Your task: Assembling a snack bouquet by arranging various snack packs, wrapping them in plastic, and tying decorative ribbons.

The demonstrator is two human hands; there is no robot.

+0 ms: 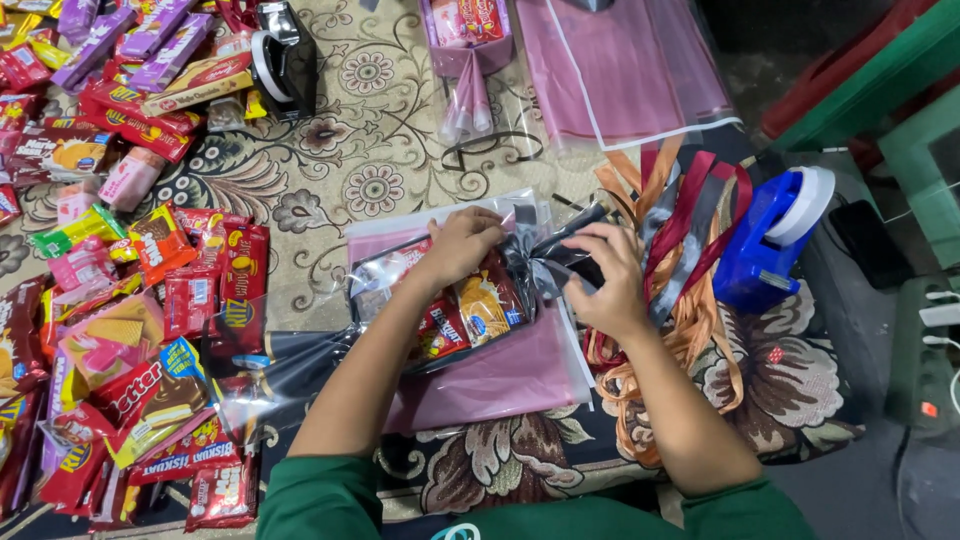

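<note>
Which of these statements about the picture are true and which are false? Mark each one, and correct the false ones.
1. Both hands are at a clear bag of snack packets. True: the left hand presses on the bag of snacks, and the right hand pinches its gathered neck.
2. The blue tape dispenser lies left of the hands. False: it lies to their right, beside the ribbons.
3. A heap of loose snack packets lies at the left. True.
4. The person wears red sleeves. False: the sleeves are green.
5. The bag rests on a pink sheet. True.
</note>
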